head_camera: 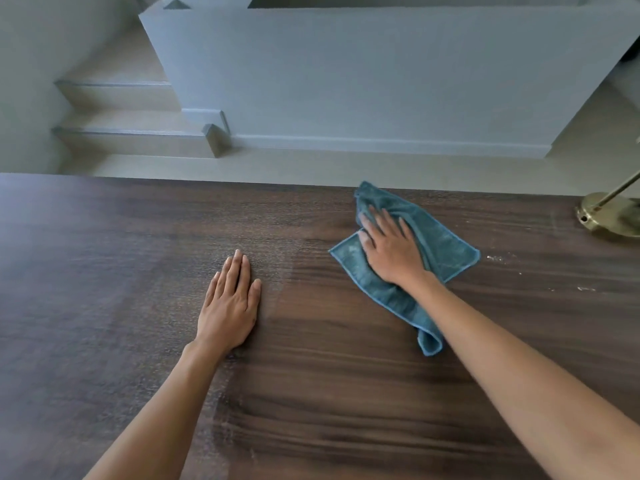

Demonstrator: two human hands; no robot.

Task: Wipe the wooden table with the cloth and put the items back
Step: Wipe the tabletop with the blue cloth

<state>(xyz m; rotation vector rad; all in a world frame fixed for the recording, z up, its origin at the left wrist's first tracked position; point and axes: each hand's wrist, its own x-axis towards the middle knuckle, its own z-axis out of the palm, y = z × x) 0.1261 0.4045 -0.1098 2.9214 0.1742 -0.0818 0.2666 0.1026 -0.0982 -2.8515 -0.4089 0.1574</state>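
The cloth [408, 258], blue and rumpled, lies on the wooden table [329, 375] toward its far right part. Your right hand [389, 249] presses flat on it, fingers spread, grip unclenched. Your left hand [230, 303] rests palm down on the bare wood, well apart, grip also flat and empty. A brass lamp base [609, 213] stands at the far right edge.

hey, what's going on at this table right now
A person is wiping a dark wooden table. The right hand presses flat on a blue cloth near the far edge, while the left hand rests flat on the bare wood. The left part looks dusty, with crumbs to the right. A brass lamp base stands at the far right corner.
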